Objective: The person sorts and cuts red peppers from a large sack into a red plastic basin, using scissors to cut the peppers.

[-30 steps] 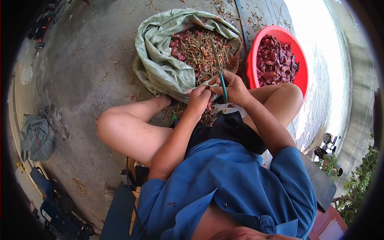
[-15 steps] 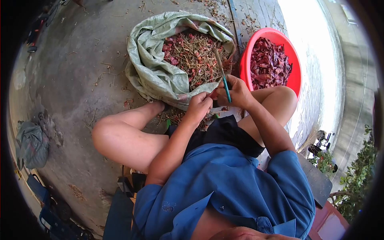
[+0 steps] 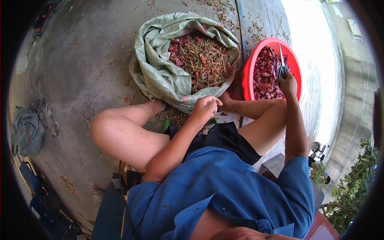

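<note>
My right hand (image 3: 289, 86) is wrapped round the dark handles of a pair of scissors (image 3: 282, 64), over the red basin (image 3: 247, 76). The blades point away from me, above the dried red chili peppers (image 3: 266, 76) heaped in the basin. My left hand (image 3: 205, 109) is closed, fingers curled, at the near rim of the green woven sack (image 3: 160, 68). Whatever it holds, if anything, is hidden. The sack's rolled-down mouth shows a pile of dry stems and red chili bits (image 3: 204, 60).
My bent legs (image 3: 132, 136) lie either side of the near floor, one foot close to the basin. Loose stems litter the concrete floor (image 3: 88, 80). A grey-green bag (image 3: 28, 132) lies far left. Leafy plants (image 3: 356, 184) stand at the right.
My right hand has moved right with the scissors, from beside my left hand to over the basin. The red piece seen between my hands no longer shows. My left hand stays near the sack.
</note>
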A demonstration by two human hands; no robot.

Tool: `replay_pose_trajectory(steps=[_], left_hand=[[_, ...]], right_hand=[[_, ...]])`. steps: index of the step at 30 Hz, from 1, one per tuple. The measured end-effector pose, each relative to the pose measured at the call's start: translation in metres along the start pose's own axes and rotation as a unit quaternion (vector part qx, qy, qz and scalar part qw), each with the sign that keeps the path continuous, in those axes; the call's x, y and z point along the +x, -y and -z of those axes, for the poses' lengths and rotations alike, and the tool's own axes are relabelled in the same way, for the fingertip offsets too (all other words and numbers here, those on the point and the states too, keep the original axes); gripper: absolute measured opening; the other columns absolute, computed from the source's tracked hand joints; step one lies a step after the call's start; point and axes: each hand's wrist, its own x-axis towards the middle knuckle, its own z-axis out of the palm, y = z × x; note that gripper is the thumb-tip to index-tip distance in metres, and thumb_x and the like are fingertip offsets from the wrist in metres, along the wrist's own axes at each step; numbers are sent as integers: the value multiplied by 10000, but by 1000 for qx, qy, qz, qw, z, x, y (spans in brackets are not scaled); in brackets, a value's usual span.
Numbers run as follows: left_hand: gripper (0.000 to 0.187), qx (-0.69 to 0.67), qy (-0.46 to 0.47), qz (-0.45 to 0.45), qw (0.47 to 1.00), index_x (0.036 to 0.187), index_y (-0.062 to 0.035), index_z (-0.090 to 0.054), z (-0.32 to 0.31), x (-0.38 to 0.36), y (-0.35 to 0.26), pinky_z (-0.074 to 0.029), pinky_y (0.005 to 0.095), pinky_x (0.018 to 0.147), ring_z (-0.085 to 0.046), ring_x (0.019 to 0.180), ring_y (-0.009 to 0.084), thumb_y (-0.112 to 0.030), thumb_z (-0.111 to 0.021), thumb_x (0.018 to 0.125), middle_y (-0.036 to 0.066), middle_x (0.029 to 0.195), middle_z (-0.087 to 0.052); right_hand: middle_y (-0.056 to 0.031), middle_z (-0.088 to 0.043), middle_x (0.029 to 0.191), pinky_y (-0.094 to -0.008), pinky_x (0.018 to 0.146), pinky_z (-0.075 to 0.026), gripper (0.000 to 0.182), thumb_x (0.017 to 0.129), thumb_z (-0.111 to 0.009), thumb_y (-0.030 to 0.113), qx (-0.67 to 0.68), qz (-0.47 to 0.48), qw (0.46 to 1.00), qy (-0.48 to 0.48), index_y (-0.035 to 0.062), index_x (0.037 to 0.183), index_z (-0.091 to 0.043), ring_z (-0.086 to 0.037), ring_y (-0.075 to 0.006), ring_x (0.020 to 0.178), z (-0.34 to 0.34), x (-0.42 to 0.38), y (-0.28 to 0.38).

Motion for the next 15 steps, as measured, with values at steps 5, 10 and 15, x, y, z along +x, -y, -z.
replay_pose_trajectory(steps=[5, 10, 15], left_hand=[[203, -4, -22, 6, 1000, 954, 16, -635, 8, 2, 3, -347, 205, 499, -420, 551, 39, -64, -449, 934, -21, 674, -522], [200, -21, -53, -2, 998, 936, 4, -641, 27, -2, 6, -353, 200, 515, -433, 573, 38, -75, -458, 955, -18, 681, -527], [192, -44, -82, -6, 996, 920, -1, -636, 35, -5, -7, -367, 204, 531, -442, 580, 43, -56, -452, 931, -13, 695, -532]], right_hand=[[-218, -658, 761, -486, 698, -487, 526, 816, -726, 539, 86, 164, 977, 110, 21, 854, -639, -663, -416, 772, -83, -23, 127], [-138, -710, 1061, -509, 971, -417, 532, 825, -657, 568, -36, 242, 956, 165, 101, 1080, -667, -678, -291, 1040, -153, -43, 236], [-123, -649, 1151, -451, 1020, -364, 531, 793, -703, 502, -115, 310, 935, 125, 84, 1117, -663, -624, -289, 1124, -150, -29, 283]])
